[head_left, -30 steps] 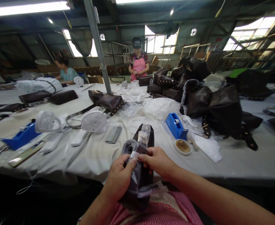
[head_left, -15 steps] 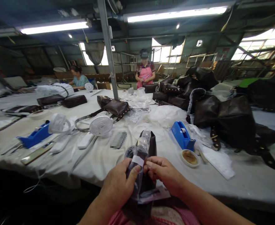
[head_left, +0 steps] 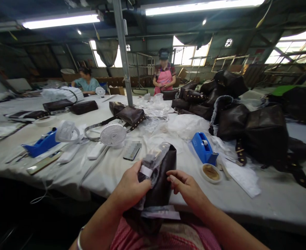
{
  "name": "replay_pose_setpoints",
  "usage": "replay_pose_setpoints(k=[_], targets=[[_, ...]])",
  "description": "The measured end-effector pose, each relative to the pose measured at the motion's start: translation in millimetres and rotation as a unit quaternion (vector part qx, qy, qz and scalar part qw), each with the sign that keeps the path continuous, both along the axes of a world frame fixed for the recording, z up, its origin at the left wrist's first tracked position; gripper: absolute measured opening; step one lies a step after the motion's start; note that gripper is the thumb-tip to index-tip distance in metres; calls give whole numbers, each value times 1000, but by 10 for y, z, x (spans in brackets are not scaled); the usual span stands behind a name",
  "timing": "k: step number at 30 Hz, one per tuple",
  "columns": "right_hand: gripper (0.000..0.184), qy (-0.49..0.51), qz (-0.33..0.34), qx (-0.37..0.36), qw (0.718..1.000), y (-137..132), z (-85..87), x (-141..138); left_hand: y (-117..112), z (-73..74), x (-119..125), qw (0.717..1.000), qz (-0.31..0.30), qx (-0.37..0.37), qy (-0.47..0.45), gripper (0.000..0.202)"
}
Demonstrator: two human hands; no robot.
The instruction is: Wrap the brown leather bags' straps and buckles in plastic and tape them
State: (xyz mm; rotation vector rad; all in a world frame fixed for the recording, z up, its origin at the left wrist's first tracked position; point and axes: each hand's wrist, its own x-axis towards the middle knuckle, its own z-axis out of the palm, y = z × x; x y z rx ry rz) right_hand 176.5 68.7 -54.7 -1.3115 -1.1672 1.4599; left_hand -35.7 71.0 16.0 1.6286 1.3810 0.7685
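A dark brown leather bag (head_left: 165,178) stands tilted on my lap against the table edge. Clear plastic film covers a strap or handle along its left side, with a white band (head_left: 146,171) around the wrapped part. My left hand (head_left: 133,185) grips this wrapped part, thumb in front. Beside the bag's right face, my right hand (head_left: 182,184) has its thumb and forefinger brought together close to the leather; whether something thin is between them I cannot make out. A plastic flap with a white strip (head_left: 163,212) lies across the lower bag.
Blue tape dispensers (head_left: 204,149) (head_left: 42,143) stand right and left. A tape roll (head_left: 210,173), a phone (head_left: 132,151) and white fans (head_left: 113,134) are near. Dark bags (head_left: 264,128) pile up at right. A metal post (head_left: 123,52) rises beyond; two people work across the table.
My left hand has moved the wrapped part with its white band leftward, baring more of the bag's front. My right hand has come away from the band to the bag's right side.
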Motion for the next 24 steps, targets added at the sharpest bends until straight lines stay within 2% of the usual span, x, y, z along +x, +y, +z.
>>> replay_pose_setpoints(k=[2, 5, 8, 11, 15, 20, 22, 24], targets=[[49, -8, -1, 6, 1000, -22, -20, 21, 18, -34, -24, 995, -12, -36, -91, 54], [40, -23, 14, 32, 999, -57, 64, 6, 19, -100, -28, 982, -17, -64, -176, 57], [35, -17, 65, 61, 996, -89, 203, -64, 12, -99, -27, 985, -27, -67, -160, 53], [30, -32, 119, 117, 986, -87, 293, -166, 29, -62, -36, 991, -47, -35, -121, 54], [23, -86, 141, 204, 965, 1, 307, -293, 86, -88, -29, 974, -99, -51, -197, 64], [28, -1, 177, 183, 967, 73, 276, -264, 160, -223, -41, 957, -84, -67, -271, 69], [29, 24, 152, 164, 974, 76, 226, -142, 194, -320, -128, 945, -62, -85, -310, 68], [30, 12, 65, 138, 988, 82, 103, 35, 231, -478, -281, 947, -19, -91, -307, 66]])
